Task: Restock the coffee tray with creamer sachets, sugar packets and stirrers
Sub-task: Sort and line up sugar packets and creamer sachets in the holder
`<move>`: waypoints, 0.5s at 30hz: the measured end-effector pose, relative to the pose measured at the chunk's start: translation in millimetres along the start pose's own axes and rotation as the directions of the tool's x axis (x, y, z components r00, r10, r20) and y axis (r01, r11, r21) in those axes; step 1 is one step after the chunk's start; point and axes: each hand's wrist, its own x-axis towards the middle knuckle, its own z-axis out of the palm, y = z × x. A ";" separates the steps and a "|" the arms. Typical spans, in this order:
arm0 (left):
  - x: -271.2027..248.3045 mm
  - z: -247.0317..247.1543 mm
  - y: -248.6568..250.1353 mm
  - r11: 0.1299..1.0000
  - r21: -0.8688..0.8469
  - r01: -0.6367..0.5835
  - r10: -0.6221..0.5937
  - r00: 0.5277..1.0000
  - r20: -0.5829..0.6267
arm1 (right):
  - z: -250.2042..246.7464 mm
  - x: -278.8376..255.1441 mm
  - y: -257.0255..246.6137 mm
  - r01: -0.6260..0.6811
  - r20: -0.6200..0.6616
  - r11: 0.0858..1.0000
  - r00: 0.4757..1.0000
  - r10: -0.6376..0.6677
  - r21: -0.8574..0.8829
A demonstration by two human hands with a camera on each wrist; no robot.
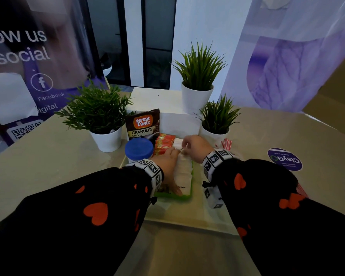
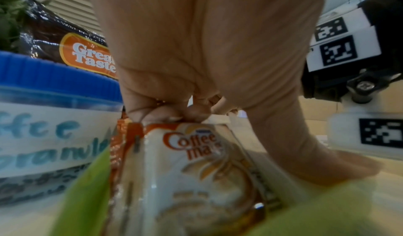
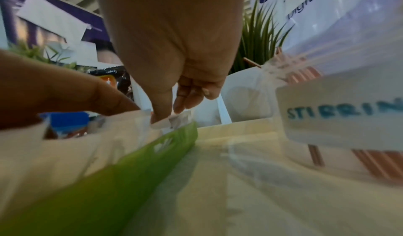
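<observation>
A green tray (image 1: 173,197) (image 3: 122,167) holds a row of white sugar packets (image 1: 184,172) (image 3: 65,146) beside orange creamer sachets (image 1: 163,143) (image 2: 196,170). My left hand (image 1: 168,166) (image 2: 185,112) lies over the creamer row. Its fingers curl on the sachets' top edges and its thumb reaches down to the tray's near end. My right hand (image 1: 185,150) (image 3: 167,113) pinches a sugar packet at the far end of the row. A clear container of red-striped stirrers (image 1: 226,143) (image 3: 340,112) stands just right of that hand.
A blue-lidded coffee granules jar (image 1: 138,149) and a Great Taste pouch (image 1: 142,124) stand left of the green tray. Three potted plants (image 1: 197,76) and a white box (image 1: 177,120) crowd the back. Everything sits on a pale outer tray (image 1: 187,222).
</observation>
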 end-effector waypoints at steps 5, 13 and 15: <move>-0.1 -3.8 1.2 1.000 -0.024 0.015 -0.014 0.999 0.044 | 7.0 -11.7 4.3 -0.175 -0.105 0.985 0.979 0.172 -0.017; 3.0 -7.0 1.5 0.999 -0.033 0.026 -0.024 0.997 0.075 | 11.4 -22.6 6.9 -0.088 -0.115 0.991 0.988 0.099 0.097; 5.2 -5.5 0.7 0.999 -0.019 0.029 -0.027 0.996 0.086 | 10.5 -22.2 8.0 -0.026 -0.076 0.997 0.997 0.032 0.075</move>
